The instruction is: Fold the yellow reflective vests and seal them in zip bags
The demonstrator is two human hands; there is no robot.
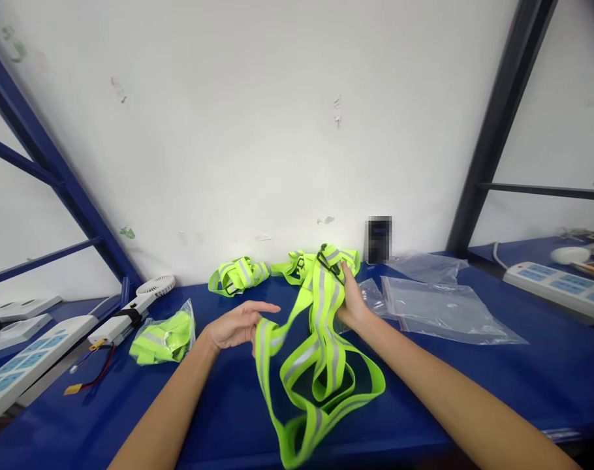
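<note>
Fingers of your right hand (pixel 352 299) clasp the lime reflective straps (pixel 321 303); those of your left hand (pixel 235 328) meet a loop (pixel 264 346), index extended, any pinch hidden. The straps run lengthwise toward you over the blue table (pixel 228 411). Left, a clear bag (pixel 192 321) encloses folded webbing (pixel 164 338); right lie flat bags (pixel 448 313).

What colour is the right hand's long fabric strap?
The strap is neon yellow-green, striped grey lengthwise; head view.

Bright, soft lt., slight blur, wide-angle distort. nr edges
</note>
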